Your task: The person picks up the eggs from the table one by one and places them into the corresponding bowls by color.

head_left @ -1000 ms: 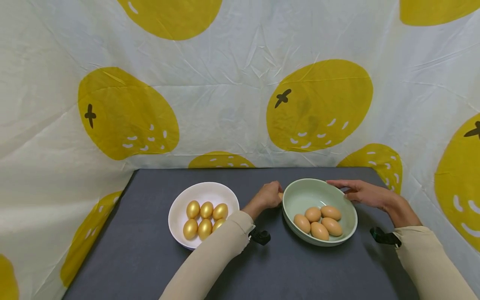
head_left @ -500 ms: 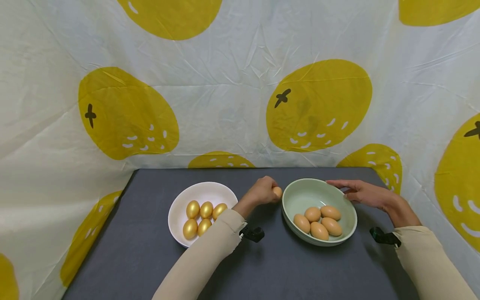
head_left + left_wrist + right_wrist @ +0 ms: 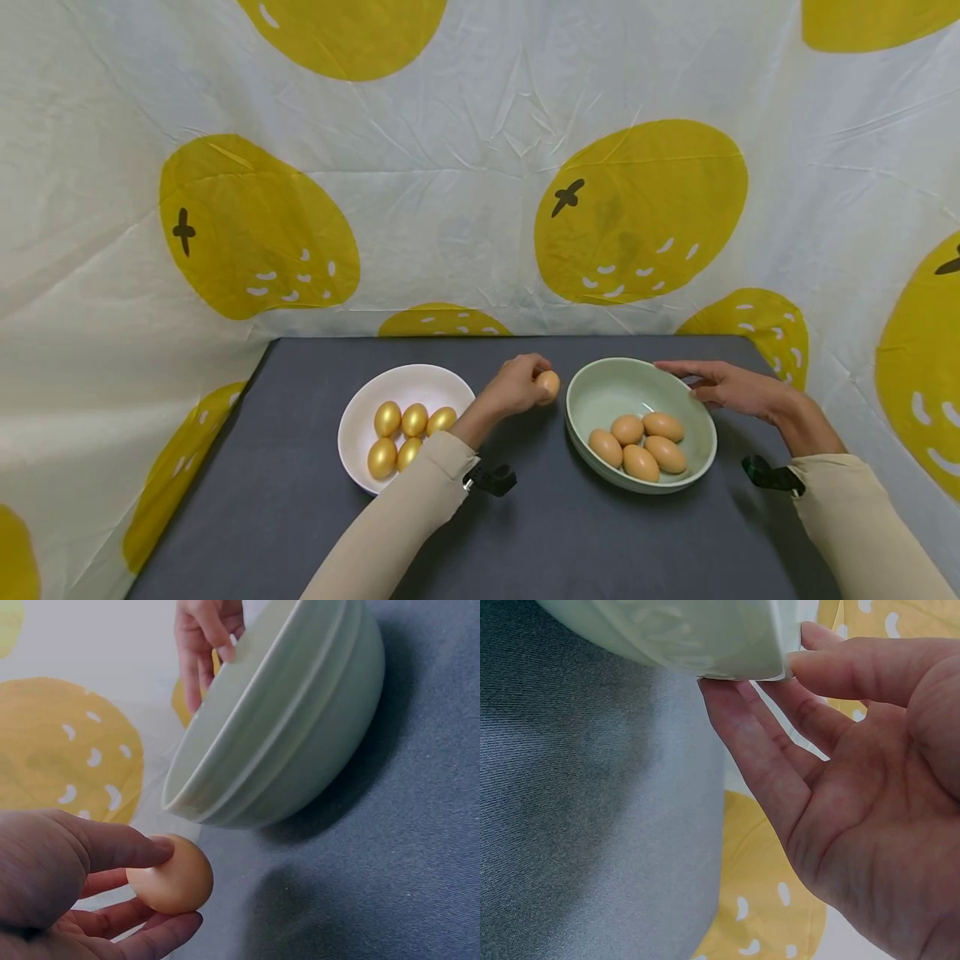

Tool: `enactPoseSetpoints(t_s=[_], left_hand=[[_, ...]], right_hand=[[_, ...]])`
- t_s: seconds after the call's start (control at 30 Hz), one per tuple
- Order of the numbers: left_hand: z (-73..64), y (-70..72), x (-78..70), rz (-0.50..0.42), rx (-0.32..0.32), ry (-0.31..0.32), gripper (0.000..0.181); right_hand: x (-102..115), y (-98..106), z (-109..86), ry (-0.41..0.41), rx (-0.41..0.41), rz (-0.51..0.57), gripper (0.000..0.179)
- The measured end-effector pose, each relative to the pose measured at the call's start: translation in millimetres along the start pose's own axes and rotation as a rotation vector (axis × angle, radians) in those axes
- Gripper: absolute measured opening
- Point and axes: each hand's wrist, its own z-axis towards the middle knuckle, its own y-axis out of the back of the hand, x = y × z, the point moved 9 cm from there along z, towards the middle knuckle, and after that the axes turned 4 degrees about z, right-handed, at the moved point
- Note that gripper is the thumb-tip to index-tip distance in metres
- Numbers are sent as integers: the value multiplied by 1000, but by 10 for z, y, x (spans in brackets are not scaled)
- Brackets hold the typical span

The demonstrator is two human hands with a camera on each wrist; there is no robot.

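Between thumb and fingertips my left hand [image 3: 513, 387] pinches a brown egg [image 3: 172, 877], held just left of the pale green bowl [image 3: 607, 392] and apart from it. That bowl has several brown eggs [image 3: 640, 462] lying in it. On its far right side, my right hand [image 3: 723, 389] holds the bowl by the rim. In the right wrist view, the fingers [image 3: 754, 750] lie against the outside wall and the thumb is at the rim's edge. The left wrist view shows a finger tip over the inner side of the rim.
A white bowl [image 3: 420, 382] with several golden eggs [image 3: 382, 458] stands to the left, partly covered by my left sleeve [image 3: 405, 508]. Both bowls are on a dark grey tabletop [image 3: 517, 550]. A white cloth [image 3: 450, 208] with yellow fruit prints hangs behind.
My left hand has drawn a little to the left, away from the green bowl, with the brown egg in it; more of the egg shows. The right hand stays at the rim.
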Motion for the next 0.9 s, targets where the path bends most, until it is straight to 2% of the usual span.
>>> enactPoseSetpoints(t_s=[0.2,0.63,0.9], left_hand=[[-86,15,43,-86,11,15,43],[-207,63,-26,-115,-45,-24,39],[-257,49,-82,-144,-46,-25,45]], right_hand=[[-18,16,2,-3,-19,-15,61],[-7,2,-17,-4,-14,-5,61],[-4,4,-29,1,-16,-2,61]])
